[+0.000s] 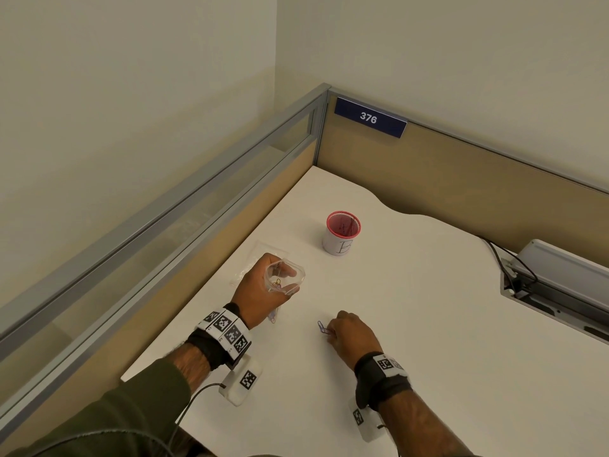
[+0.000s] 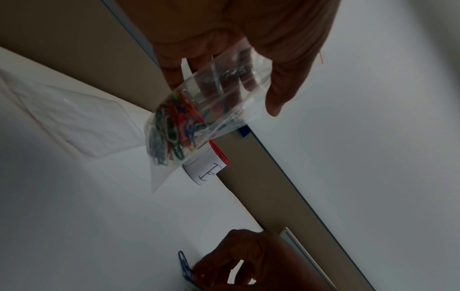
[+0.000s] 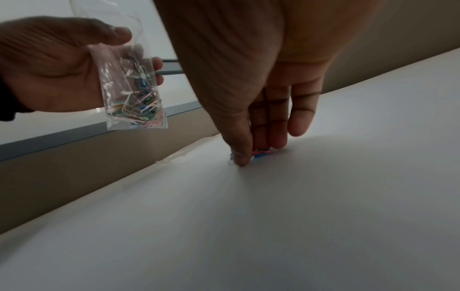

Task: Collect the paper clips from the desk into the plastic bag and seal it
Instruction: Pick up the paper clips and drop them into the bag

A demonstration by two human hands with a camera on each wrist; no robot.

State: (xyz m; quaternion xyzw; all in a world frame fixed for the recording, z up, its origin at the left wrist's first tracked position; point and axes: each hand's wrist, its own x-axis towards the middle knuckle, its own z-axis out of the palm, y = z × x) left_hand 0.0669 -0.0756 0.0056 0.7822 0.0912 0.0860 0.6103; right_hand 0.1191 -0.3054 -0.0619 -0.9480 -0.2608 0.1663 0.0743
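My left hand [image 1: 260,291] holds a small clear plastic bag [image 1: 285,278] upright above the desk, its mouth held wide. Several coloured paper clips [image 2: 174,130] lie in the bag's lower corner. On the white desk [image 1: 412,308], my right hand [image 1: 352,334] pinches a small bunch of paper clips [image 1: 323,328], blue and red ones, with thumb and fingertips [image 3: 240,159] down on the surface. The two hands are about a hand's width apart.
A red mesh cup [image 1: 342,232] with a white paper label stands behind the hands. Another flat clear bag [image 1: 253,258] lies on the desk beyond my left hand. Partition walls close the left and back edges. A cable tray [image 1: 553,285] sits at right.
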